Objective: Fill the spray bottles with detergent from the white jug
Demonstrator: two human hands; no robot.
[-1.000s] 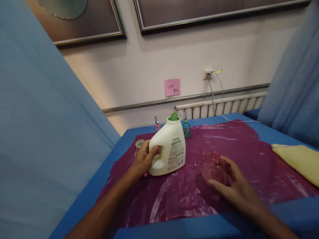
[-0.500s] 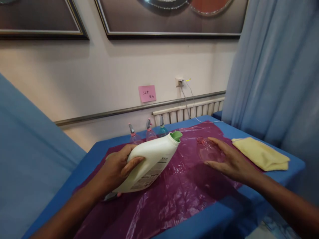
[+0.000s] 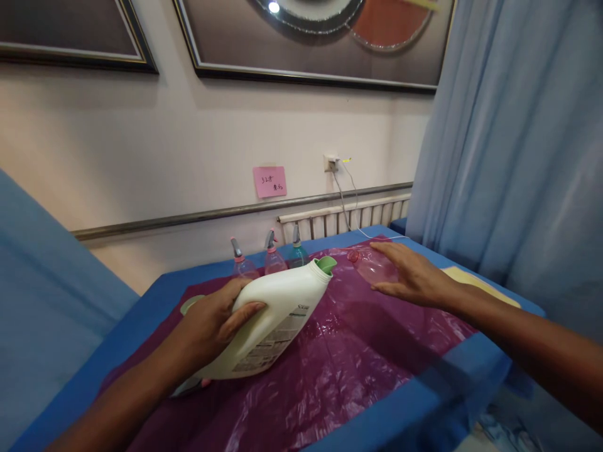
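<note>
My left hand (image 3: 214,321) grips a white detergent jug (image 3: 277,314) by its handle and holds it tilted, its green spout (image 3: 326,264) pointing right and up. My right hand (image 3: 409,276) is wrapped round a small clear pink bottle (image 3: 372,266), tipped so its open neck points left toward the spout. A short gap separates spout and bottle neck. Both are held above a purple plastic sheet (image 3: 348,364) on a blue table (image 3: 414,414).
Three small spray bottles (image 3: 266,257) stand at the table's back edge by the wall. A pale green cap (image 3: 190,304) lies behind my left hand. A yellow cloth (image 3: 475,282) lies at the right, partly behind my arm. Blue curtains hang on both sides.
The jug went from standing upright to lifted and tilted toward the right. My right hand raised the pink bottle off the sheet and tipped its neck toward the spout. My view turned left.
</note>
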